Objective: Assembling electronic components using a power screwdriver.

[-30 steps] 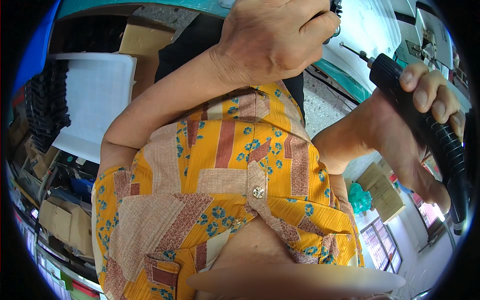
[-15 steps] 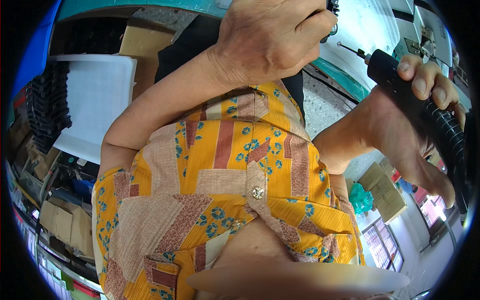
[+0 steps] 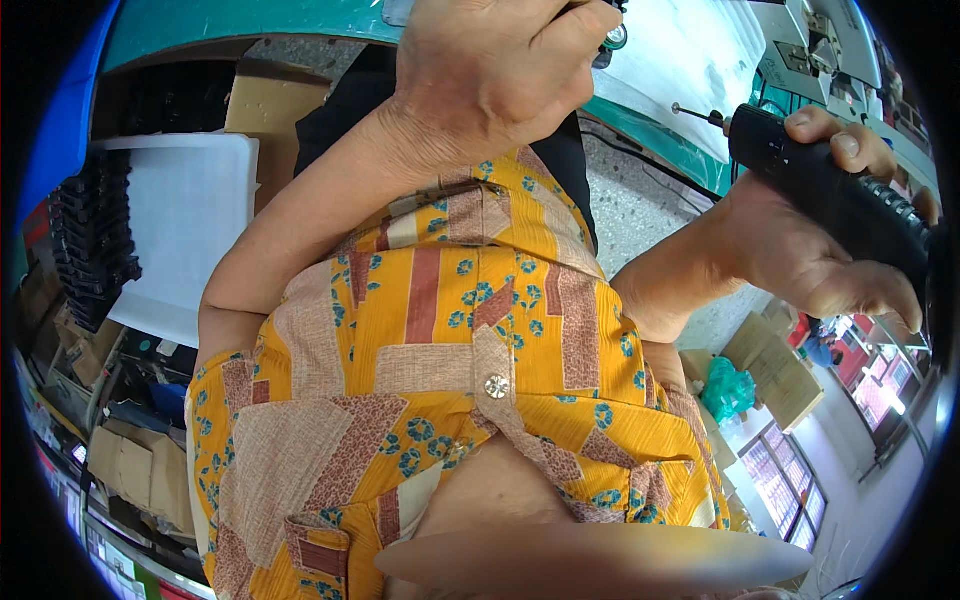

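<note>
My left hand (image 3: 490, 85) is closed at the top of the view, over the edge of the teal-edged table. Its thumb and fingers pinch a small black part (image 3: 611, 42) with a round metallic spot; most of it is hidden by the hand or cut off by the frame. On the right, my right hand (image 3: 790, 240) is wrapped round a black electric screwdriver (image 3: 795, 160). The thin bit (image 3: 698, 114) points left toward the left hand, with a small round piece at its tip, too small to name. Bit and black part are apart.
A white tray (image 3: 195, 230) stands at left with stacked black plastic parts (image 3: 95, 235) beside it. Cardboard boxes (image 3: 140, 470) lie below it. White sheeting (image 3: 690, 70) covers the table, and a grey-white machine (image 3: 815, 45) stands at far right. A green plastic bag (image 3: 728, 390) is lower right.
My left hand has shifted left with the black part, and the whole view has slid slightly too. The screwdriver's rear end has swung upward and lies flatter, still in my right hand.
</note>
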{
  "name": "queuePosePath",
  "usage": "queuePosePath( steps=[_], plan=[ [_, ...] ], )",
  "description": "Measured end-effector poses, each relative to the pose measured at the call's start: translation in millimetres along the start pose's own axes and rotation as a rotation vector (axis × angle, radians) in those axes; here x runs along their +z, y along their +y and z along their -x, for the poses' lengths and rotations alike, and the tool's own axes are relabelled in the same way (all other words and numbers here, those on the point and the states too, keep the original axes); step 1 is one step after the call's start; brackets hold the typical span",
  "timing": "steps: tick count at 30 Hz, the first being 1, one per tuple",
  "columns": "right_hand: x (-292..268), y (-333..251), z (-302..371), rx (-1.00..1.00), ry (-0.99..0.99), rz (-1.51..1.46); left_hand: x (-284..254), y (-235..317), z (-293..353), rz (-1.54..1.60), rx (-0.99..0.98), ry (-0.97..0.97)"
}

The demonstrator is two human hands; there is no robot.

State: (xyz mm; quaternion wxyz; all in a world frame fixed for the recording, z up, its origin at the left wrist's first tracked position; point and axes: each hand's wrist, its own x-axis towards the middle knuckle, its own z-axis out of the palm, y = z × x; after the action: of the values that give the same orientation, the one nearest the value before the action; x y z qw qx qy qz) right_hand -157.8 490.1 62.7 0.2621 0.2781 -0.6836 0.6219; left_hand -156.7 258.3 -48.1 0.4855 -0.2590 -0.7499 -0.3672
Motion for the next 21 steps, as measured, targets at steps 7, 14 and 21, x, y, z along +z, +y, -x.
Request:
queuePosePath(
  steps=[7,14,21],
  plan=[
    [7.4,2.4,3.2,-0.074,-0.042,-0.201,-1.9,2.0,-2.5,-0.027,-0.011,-0.061],
    [3.0,1.1,4.9,-0.059,-0.016,-0.199,0.1,2.3,-2.5,-0.057,-0.007,-0.081],
    [0.2,1.9,5.6,-0.017,-0.017,-0.26,3.0,-0.5,-1.4,-0.069,0.007,-0.113]
  ],
)
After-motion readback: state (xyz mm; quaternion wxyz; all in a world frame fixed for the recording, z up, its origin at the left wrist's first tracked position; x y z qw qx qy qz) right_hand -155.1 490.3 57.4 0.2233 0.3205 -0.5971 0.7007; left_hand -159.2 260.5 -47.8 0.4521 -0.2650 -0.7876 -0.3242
